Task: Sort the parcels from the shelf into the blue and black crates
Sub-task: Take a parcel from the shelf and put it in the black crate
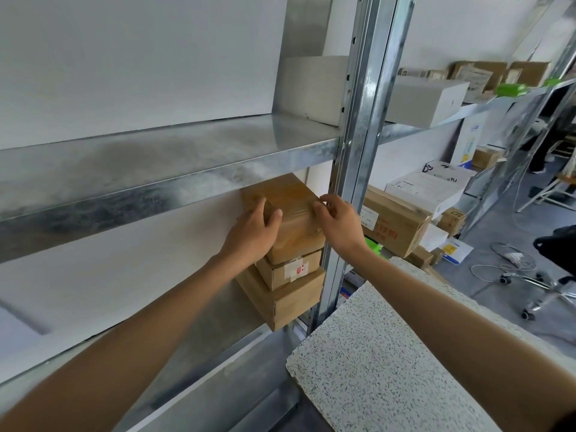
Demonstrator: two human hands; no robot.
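The top parcel, a brown cardboard box wrapped in glossy clear tape (293, 213), sits on a stack of three on the lower metal shelf (218, 332), a little right of the view's centre. The person's left hand (254, 227) clasps its nine o'clock side, thumb laid over the near top edge. The right hand (338, 221) curls its fingers over the three o'clock edge. Both hands are closed on the parcel, one on each flank, which I take as a hold meant to keep it level as it comes off the stack.

Under it at six o'clock lie a smaller brown carton with a red-and-white label (290, 269) and a wider, flat brown carton (286, 299), which overhangs the shelf's front lip. They look lightly stacked, so dragging the top parcel could shift them. A clean lift seems safer.

Room is tight. At twelve o'clock the galvanised steel shelf above (156, 169) hangs just over the parcel, leaving little height to raise it. At three o'clock the grey steel upright post (358, 151) stands just beside the right hand's knuckles. The open way out is toward the person, at six to seven o'clock, and the shelf is bare to nine o'clock.

At five o'clock a speckled white-and-grey slab (389, 353) juts in under the right forearm and narrows that side. Neither the blue nor the black crate is in view, so where the parcel must go cannot be told from here.
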